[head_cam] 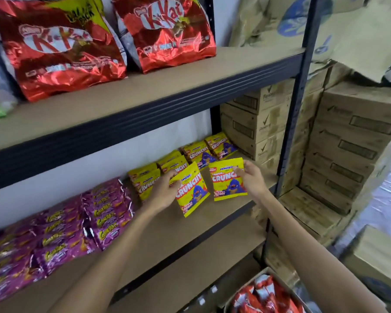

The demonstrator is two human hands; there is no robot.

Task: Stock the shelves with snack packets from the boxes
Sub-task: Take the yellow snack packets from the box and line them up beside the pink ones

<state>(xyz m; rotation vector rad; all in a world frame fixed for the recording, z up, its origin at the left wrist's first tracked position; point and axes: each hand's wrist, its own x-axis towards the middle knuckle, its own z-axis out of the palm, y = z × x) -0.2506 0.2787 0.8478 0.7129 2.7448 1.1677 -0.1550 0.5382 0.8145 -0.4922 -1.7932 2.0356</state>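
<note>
Each of my hands holds a yellow Crunchy snack packet over the middle shelf (167, 231). My left hand (163, 190) pinches the upper left edge of one packet (191, 192), which tilts to the right. My right hand (252, 180) grips the right side of the other packet (227, 180), held upright. Behind them, several more yellow Crunchy packets (196, 154) stand in a row at the back of the shelf. An open box (263, 294) of red and white packets sits at the bottom, below my right arm.
Purple snack packets (61, 229) fill the left of the middle shelf. Two red KitKat bags (61, 48) stand on the upper shelf (145, 91). A dark shelf post (296, 105) rises on the right. Stacked cardboard cartons (348, 143) stand beyond it.
</note>
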